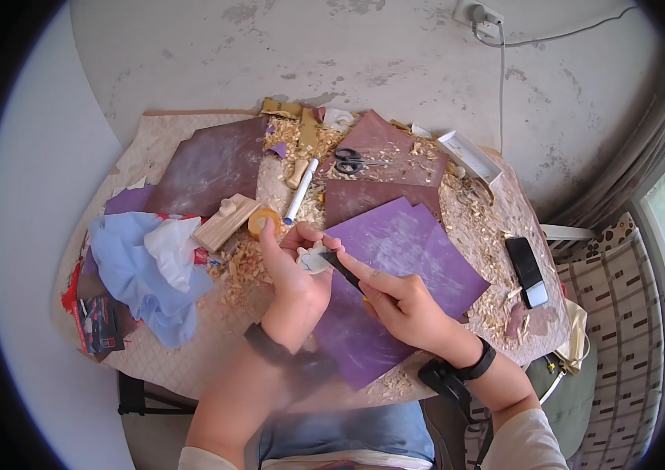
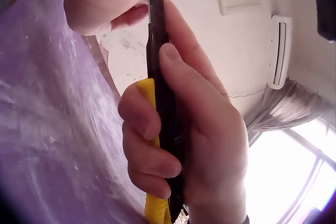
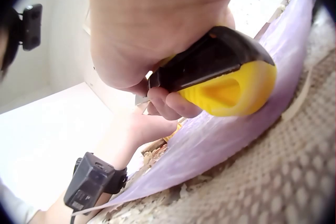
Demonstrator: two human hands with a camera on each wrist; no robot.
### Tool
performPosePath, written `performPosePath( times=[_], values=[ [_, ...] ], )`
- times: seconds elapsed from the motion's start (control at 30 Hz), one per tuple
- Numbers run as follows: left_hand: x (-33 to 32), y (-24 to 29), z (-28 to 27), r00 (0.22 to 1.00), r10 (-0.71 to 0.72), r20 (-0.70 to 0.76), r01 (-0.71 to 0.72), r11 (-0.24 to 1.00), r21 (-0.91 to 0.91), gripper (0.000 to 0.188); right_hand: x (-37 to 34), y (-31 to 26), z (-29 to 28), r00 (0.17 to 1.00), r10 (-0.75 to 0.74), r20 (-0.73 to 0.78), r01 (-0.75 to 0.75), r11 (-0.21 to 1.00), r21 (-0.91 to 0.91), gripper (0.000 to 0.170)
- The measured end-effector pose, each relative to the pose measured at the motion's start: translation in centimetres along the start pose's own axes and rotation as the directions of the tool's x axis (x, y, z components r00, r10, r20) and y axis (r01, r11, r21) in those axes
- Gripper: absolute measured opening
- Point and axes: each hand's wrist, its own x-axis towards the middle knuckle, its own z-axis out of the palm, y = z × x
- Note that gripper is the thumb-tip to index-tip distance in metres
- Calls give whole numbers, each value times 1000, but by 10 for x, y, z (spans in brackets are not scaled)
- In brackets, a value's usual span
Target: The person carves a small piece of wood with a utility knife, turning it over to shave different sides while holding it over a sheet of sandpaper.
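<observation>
Since blade [image 2: 153, 9] is bare, knife [image 2: 167, 95]: likely stiff; right hand [image 1: 401, 304] grips handle [image 3: 233, 92], correctly.
Pale piece [image 1: 313, 261]: light-looking; left hand [image 1: 298, 280] holds it.

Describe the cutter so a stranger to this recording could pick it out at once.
Find the big purple sheet. Over it, the right hand grips the cutter. Being black and yellow sets it apart from the small pale piece in the left hand.

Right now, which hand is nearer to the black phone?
The right hand: it's over the purple sheet, to the left of the phone. The left hand is farther left, beyond the right one.
</observation>
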Motion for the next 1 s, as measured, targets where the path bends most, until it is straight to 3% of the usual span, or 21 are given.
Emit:
performPosePath(
  times=[0.07, 0.13, 0.2, 0.23, 0.27, 0.3, 0.37, 0.43, 0.47, 0.53, 0.57, 0.63, 0.73, 0.83, 0.9, 0.93, 1.0],
  values=[
    [-2, 2, 0, 1000, -1, 6, 1, 999, 34, 65, 1, 3, 1, 988, -150, 22, 151, 988, -19, 62],
    [-3, 3, 2, 1000, -5, 13, 4, 997, 75, 65, 0, 2, 1, 990, -143, 11, 143, 989, -27, 61],
    [0, 3, 7, 963, 243, 115, -269, 882, 386, 64, -1, -1, -1, 991, -136, -2, 136, 990, -36, 59],
    [0, 5, 10, 963, 243, 115, -269, 882, 386, 64, -2, -2, -3, 995, -74, -69, 73, 997, -24, 58],
    [-1, 9, 14, 907, 381, 181, -407, 680, 610, 63, -3, -2, -4, 991, -12, -135, 11, 1000, -8, 56],
    [-3, 11, 17, 829, 482, 282, -496, 403, 769, 62, -3, -2, -4, 990, -12, -138, 11, 1000, -8, 56],
    [-2, 11, 19, 834, 471, 288, -491, 395, 777, 58, -2, 1, -4, 968, -15, -249, 9, 1000, -22, 49],
    [4, 10, 13, 872, 424, 243, -408, 359, 840, 52, -2, 7, -3, 968, -29, -251, 20, 999, -37, 49],
    [3, 12, 14, 871, 421, 253, -417, 358, 835, 52, -1, 8, -3, 967, -45, -249, 33, 998, -51, 49],
    [-3, 19, 23, 992, 125, 18, -100, 697, 710, 33, 1, 8, -3, 965, -71, -254, 58, 997, -57, 49],
    [0, 18, 22, 993, 116, 25, -100, 696, 711, 33, 0, 8, -3, 967, -81, -242, 70, 996, -52, 50],
    [5, 13, 15, 991, 107, 75, -130, 839, 529, 16, 0, 4, -5, 970, -38, -239, 32, 999, -27, 50],
    [3, 12, 11, 993, 60, 102, -104, 854, 510, 15, -3, 5, -4, 965, -34, -261, 29, 999, -26, 50],
    [4, 9, 12, 989, 77, 126, -132, 846, 517, 19, 1, 5, -6, 960, 33, -277, -6, 995, 97, 50],
    [12, 6, 3, 984, 124, 130, -170, 878, 447, 17, 1, -6, -10, 936, 304, -177, -219, 898, 383, 49],
    [16, 6, 0, 983, 120, 136, -169, 878, 447, 17, 1, -7, -11, 935, 303, -183, -217, 899, 382, 49],
    [20, 7, -1, 997, 58, 59, -68, 978, 200, 20, 3, -9, -12, 918, 351, -184, -231, 852, 470, 48]
  ],
)
